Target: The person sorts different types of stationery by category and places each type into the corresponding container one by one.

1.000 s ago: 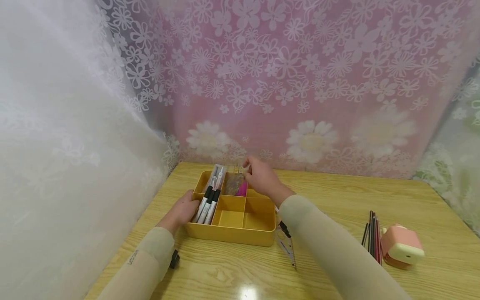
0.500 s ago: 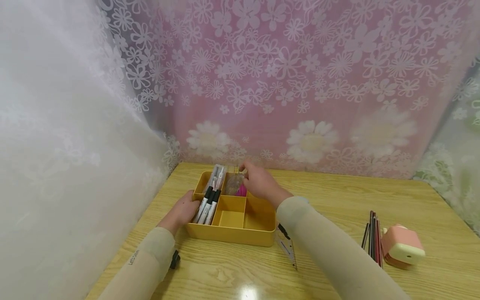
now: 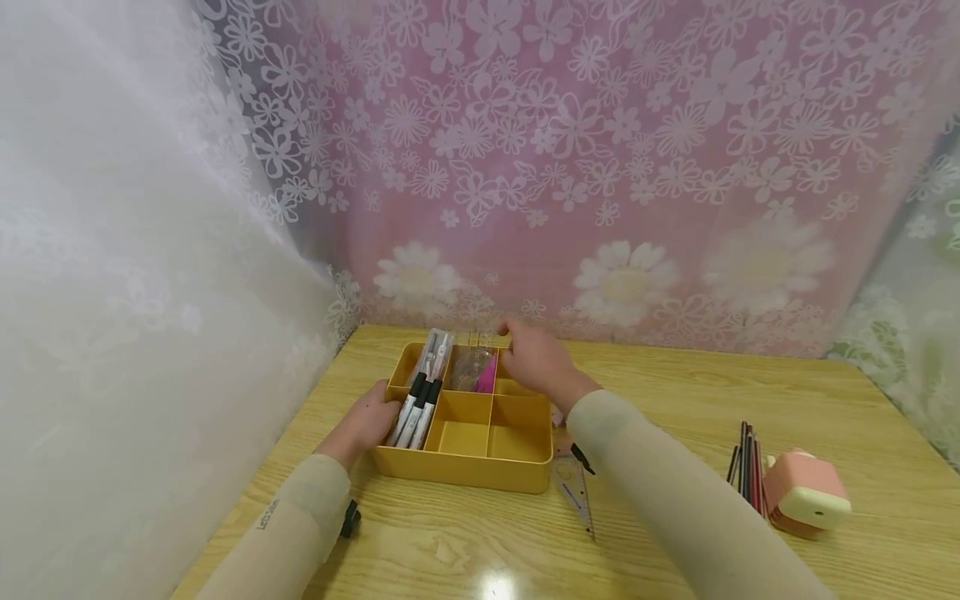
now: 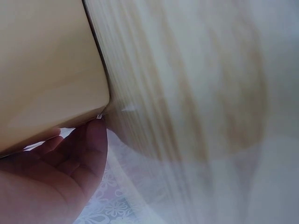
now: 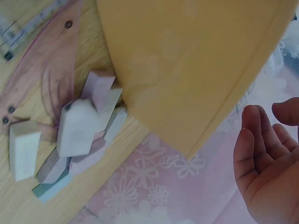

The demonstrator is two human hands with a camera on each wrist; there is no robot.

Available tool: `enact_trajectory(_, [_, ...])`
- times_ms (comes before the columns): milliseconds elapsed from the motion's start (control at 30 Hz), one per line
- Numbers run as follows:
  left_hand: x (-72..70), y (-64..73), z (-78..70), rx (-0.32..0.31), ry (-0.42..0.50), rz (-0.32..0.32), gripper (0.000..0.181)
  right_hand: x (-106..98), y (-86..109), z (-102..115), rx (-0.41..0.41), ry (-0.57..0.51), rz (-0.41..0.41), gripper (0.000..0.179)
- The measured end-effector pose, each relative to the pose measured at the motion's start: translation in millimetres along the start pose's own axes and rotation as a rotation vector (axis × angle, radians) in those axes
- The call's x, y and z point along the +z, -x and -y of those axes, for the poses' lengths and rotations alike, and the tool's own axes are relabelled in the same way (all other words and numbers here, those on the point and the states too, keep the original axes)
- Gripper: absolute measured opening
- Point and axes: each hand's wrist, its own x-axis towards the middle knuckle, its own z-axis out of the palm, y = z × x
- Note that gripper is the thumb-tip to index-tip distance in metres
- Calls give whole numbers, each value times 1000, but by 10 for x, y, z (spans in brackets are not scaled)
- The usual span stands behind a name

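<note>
My left hand [image 3: 371, 415] grips the left side of a yellow divided organizer box [image 3: 461, 473]; in the left wrist view its curled fingers [image 4: 96, 135] meet the box's lower edge. Black-capped white markers [image 3: 412, 421] fill the left compartments, with a clear-cased item and white pens behind. In the back middle compartment stand clear plastic pieces [image 3: 468, 367] and a bright pink piece [image 3: 486, 375]. My right hand [image 3: 538, 360] hovers at the back right compartment, partly hiding it. In the right wrist view its fingers [image 5: 252, 126] bend loosely, thumb apart, with nothing between them.
Right of the box lie a clear set square [image 3: 573, 492], a translucent pink drawing template [image 5: 39, 79] and several block erasers [image 5: 81, 130]. Farther right are dark and red pencils [image 3: 748, 467] beside a pink-and-cream pencil sharpener [image 3: 806, 492]. A floral curtain [image 3: 622, 283] hangs behind the table.
My right hand dipped left toward the clear pieces, then drew back right, away from them. The pink piece shows more now. My left hand stays put on the box.
</note>
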Motion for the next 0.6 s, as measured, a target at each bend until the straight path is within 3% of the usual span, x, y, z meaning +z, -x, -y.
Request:
enact_trajectory(200, [11,1,11,13,11,-5,47,-81,82,-151,16,3,4,39])
enact_trajectory(600, [0,9,15,-5,20,4,48,-263,510,-510,-30,35,21,27])
